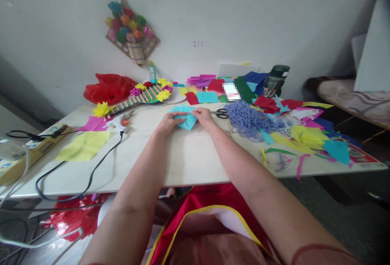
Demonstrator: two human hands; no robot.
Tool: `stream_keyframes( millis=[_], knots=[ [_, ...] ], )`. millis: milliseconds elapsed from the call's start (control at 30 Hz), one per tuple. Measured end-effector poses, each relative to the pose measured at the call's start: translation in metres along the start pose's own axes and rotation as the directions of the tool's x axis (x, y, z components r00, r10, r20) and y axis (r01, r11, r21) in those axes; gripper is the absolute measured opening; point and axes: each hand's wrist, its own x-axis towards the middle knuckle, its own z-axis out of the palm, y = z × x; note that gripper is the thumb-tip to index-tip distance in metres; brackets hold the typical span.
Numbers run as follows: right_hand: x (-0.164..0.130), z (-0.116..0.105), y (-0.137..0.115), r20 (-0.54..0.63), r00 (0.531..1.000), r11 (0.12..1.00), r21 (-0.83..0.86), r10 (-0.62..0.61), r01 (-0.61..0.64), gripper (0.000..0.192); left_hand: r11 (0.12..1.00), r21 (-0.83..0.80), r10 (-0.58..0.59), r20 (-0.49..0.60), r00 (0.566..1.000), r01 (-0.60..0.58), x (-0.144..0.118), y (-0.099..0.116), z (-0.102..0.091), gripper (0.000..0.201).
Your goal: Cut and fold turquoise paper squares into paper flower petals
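Note:
Between my hands, over the middle of the table, is a light blue piece of crepe paper (187, 122) with creases across it. My left hand (170, 122) grips its left side, fingers lying over the top. At the upper right edge, my right hand (203, 117) pinches the paper between thumb and fingertips. Black-handled scissors (222, 113) lie just right of my right hand, their blades partly hidden behind it. Beyond my left hand rests a guitar-shaped craft (140, 101) of green and striped strips, trimmed with yellow, pink and red paper flowers.
A glue gun (117, 123) with a black cord lies left, near a yellow paper sheet (83, 146) and a power strip (33, 151). Tangled blue yarn (248, 120), coloured paper scraps (304, 137) and a dark bottle (276, 81) occupy the right. A glue bottle (152, 72) stands at the back.

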Motion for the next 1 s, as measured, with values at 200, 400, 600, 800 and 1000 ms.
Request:
stream_keyframes(
  millis=[200,400,600,800,1000],
  knots=[
    [-0.004,-0.002,-0.005,0.068,0.998,1.0,0.026,-0.011,0.009,0.028,1.0,0.019,-0.013,-0.027,1.0,0.013,-0.001,0.001,-0.001,0.05],
    [-0.002,-0.009,-0.006,0.241,0.97,0.998,0.06,-0.033,0.019,0.054,1.0,-0.007,-0.013,-0.074,0.997,0.012,-0.001,0.002,-0.002,0.048],
    [-0.002,-0.008,-0.005,0.191,0.982,0.999,0.038,-0.002,-0.006,0.035,0.999,0.018,-0.028,-0.067,0.997,0.029,-0.001,0.002,-0.001,0.048],
    [-0.002,-0.005,-0.005,0.158,0.987,1.0,0.021,0.01,-0.014,0.024,0.999,0.031,-0.017,-0.055,0.998,0.018,0.001,0.0,-0.001,0.044],
    [-0.004,-0.003,-0.007,0.152,0.988,0.999,0.012,0.034,-0.036,0.02,0.999,0.036,0.008,-0.073,0.997,-0.005,0.003,-0.002,-0.003,0.043]
  ],
)
